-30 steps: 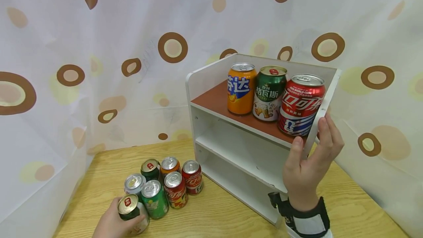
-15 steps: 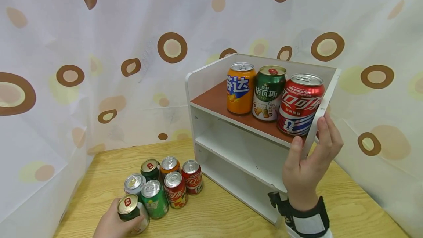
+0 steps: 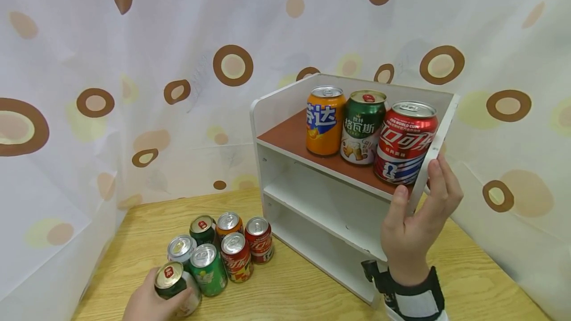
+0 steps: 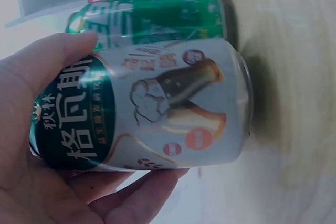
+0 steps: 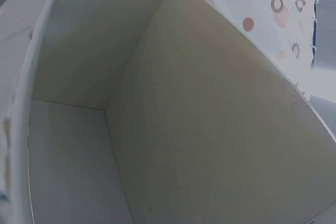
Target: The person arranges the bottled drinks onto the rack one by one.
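In the head view my left hand (image 3: 150,299) grips a green-and-white kvass can (image 3: 170,282) at the front of a can cluster. The left wrist view shows thumb and fingers around the can's upper part, its beer-mug side (image 4: 173,103) facing the camera. Right beside it stands a green soda can (image 3: 208,272). My right hand (image 3: 415,229) holds the right side panel of a white shelf unit (image 3: 318,199), thumb in front and fingers outside. On its brown top stand an orange soda can (image 3: 325,123), another kvass can (image 3: 363,130) and a red cola can (image 3: 405,145).
Behind the held can stand a pale can (image 3: 181,246), a dark green can (image 3: 202,231), an orange can (image 3: 229,223) and two red cola cans, a nearer one (image 3: 237,257) and one (image 3: 259,241) by the shelf. A patterned curtain (image 3: 187,24) hangs behind the wooden table (image 3: 285,289).
The held kvass can's top has shifted slightly left along with my left hand. My right hand stays on the shelf panel, and the other cans have not moved.
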Demonstrator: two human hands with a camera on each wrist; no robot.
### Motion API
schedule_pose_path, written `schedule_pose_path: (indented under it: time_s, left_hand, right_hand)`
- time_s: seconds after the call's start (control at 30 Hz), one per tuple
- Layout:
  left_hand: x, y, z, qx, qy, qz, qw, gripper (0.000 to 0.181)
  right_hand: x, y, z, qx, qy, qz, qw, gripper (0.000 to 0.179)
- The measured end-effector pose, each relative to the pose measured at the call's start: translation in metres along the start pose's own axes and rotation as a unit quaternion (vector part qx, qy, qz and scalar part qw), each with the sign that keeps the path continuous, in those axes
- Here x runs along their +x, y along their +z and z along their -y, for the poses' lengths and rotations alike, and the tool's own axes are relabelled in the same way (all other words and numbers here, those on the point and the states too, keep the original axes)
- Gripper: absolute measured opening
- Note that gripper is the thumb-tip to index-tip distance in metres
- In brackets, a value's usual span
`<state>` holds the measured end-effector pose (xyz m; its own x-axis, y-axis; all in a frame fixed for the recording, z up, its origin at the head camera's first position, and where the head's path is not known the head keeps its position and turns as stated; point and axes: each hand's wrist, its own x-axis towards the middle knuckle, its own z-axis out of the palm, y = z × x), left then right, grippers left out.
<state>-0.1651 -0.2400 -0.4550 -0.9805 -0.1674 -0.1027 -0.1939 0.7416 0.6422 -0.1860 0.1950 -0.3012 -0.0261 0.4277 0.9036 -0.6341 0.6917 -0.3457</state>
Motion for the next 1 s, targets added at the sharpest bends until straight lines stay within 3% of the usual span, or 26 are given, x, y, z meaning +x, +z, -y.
schedule_pose_path:
  time_s: [0.4, 0.67, 1.0]
  left_hand:
    - [-0.013, -0.036, -0.029, 0.023, 0.038, -0.078, 0.9959, 0.081]
    - [-0.014, -0.055, -0.057, -0.021, 0.061, -0.099, 0.9930, 0.080]
    - [-0.007, -0.072, -0.098, -0.024, 0.156, -0.130, 0.9788, 0.075]
  right_hand:
    - [-0.002, 0.001, -0.003, 0.002, 0.003, -0.001, 1.0000, 0.041]
    - [-0.002, 0.000, -0.009, 0.003, 0.003, -0.003, 1.0000, 0.042]
    - [-0.002, 0.002, -0.002, 0.003, 0.005, -0.008, 0.9999, 0.042]
